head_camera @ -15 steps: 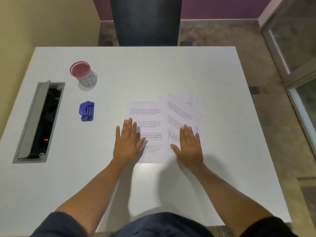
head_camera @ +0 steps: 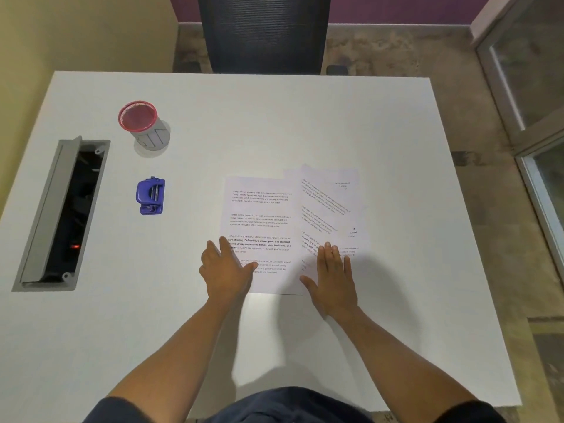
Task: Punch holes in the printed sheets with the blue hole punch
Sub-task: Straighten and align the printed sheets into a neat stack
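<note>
Head view: both flat hands [head_camera: 227,271] on printed sheets [head_camera: 262,221]

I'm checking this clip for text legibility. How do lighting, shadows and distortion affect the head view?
Head view: even, soft light; faint shadows fall beside the left hand and right hand onto the printed sheets and white table. Wide-angle bending curves the table edges. Print is small and soft, only partly readable; the blue hole punch looks sharp.
</note>
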Demonstrator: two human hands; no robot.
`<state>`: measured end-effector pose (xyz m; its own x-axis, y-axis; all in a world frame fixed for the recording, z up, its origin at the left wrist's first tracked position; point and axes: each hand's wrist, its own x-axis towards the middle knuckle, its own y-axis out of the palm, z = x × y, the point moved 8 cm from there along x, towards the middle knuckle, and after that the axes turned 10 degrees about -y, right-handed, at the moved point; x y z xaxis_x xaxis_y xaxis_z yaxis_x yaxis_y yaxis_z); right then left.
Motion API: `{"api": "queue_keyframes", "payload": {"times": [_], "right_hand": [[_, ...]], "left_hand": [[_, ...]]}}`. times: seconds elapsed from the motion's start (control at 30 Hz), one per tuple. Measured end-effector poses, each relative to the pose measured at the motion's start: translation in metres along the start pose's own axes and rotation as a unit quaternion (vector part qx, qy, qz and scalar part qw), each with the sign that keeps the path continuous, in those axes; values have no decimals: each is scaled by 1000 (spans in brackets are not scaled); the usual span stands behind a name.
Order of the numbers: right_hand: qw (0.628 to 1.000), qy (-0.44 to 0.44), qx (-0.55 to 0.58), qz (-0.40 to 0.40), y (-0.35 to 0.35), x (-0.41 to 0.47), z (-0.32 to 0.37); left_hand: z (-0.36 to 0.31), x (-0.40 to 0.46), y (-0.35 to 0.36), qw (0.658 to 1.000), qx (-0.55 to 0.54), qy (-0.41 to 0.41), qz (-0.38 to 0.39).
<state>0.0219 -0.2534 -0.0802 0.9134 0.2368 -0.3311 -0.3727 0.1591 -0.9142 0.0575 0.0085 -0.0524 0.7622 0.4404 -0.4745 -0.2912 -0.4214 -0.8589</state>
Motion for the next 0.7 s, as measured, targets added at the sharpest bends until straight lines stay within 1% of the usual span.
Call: {"api": "queue_keyframes", "payload": {"times": [0.1,0.2,0.33,0.43,0.5,0.57,0.63,0.7], "right_hand": [[1000,1,5,-1,1,1,0],[1000,1,4,0,1,1,1],[1000,-1,7,11,1,1,0],[1000,0,19,17,-2,2,1],[999,6,47,10,-4,2,1],[994,37,103,-26,-12,1,-1],[978,110,160,-82,-22,-1,-9],[957,176,191,-131,-32,-2,-18]], "left_hand": [[-4,6,-5,997,-64,-47,12],[-3,10,-5,992,-104,-70,29],[-5,12,-4,982,-169,-63,49],[-5,13,-4,978,-183,-75,69],[-4,13,-5,976,-185,-84,73],[-4,12,-7,979,-171,-85,69],[-5,11,-11,984,-156,-68,53],[-9,10,-15,987,-152,-41,39]]}}
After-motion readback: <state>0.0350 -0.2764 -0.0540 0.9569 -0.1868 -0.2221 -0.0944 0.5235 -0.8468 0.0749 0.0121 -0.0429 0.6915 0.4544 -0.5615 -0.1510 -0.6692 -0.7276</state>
